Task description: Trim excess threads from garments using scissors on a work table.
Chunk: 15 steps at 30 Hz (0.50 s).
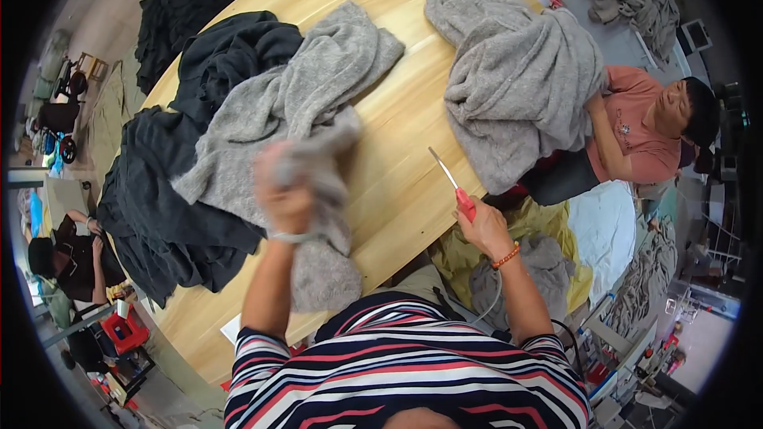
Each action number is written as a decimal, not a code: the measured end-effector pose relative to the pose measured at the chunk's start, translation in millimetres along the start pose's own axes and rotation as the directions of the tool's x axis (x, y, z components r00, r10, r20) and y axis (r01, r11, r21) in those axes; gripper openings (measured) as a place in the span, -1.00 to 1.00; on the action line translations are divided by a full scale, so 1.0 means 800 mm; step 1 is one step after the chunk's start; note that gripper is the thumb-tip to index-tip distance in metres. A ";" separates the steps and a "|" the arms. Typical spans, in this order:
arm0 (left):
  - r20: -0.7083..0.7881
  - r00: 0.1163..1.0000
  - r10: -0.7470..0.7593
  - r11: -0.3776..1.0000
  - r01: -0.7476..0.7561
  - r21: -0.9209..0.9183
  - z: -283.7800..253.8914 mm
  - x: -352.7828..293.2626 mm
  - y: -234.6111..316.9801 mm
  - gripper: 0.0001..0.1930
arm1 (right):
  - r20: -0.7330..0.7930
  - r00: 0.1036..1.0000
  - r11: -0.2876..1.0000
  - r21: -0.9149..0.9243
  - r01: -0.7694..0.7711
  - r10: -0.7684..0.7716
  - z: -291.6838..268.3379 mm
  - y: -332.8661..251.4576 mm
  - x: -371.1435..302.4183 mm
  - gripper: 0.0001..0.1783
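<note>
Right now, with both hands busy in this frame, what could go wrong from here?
1. The red-handled tool in the right hand has its slim metal end exposed near the grey bundle; it might snag that cloth.
2. The left hand is blurred at the grey fabric, which overlaps the dark cloth; pulling could drag both.

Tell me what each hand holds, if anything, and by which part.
Right hand: the tool, by its red handle. Left hand: blurred; it seems to grip gray cloth, but by which part cannot be told.
</note>
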<state>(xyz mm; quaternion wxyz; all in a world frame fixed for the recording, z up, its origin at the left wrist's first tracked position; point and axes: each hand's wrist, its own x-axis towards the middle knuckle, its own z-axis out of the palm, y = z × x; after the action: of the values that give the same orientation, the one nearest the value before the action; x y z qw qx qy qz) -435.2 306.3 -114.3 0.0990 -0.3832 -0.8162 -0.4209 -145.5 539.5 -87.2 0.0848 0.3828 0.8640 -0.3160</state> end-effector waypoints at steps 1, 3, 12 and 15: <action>-0.207 0.914 -0.348 0.909 0.275 -0.313 -0.054 0.012 -0.002 -0.74 | -0.012 1.000 1.000 0.008 -0.019 0.019 -0.003 -0.002 0.001 -0.64; -0.470 0.772 -0.428 0.878 0.232 -0.420 -0.135 0.036 0.053 -0.90 | -0.002 1.000 1.000 0.020 -0.015 0.015 -0.001 -0.002 0.007 -0.66; 0.850 0.273 -0.451 0.745 0.639 0.190 -0.153 -0.215 0.042 -0.60 | 0.123 0.988 0.991 -0.088 0.100 -0.088 0.028 -0.044 0.023 -0.65; 0.379 0.812 -0.445 0.896 0.398 0.200 -0.098 -0.161 0.025 -0.49 | 0.150 0.984 0.989 -0.099 0.109 -0.094 0.033 -0.051 0.023 -0.65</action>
<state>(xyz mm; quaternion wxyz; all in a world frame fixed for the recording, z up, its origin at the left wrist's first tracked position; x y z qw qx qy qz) -344.7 183.7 -115.3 -0.1512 -0.2669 -0.9049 -0.2952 -190.1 513.9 -95.0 0.1515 0.3090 0.8895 -0.3005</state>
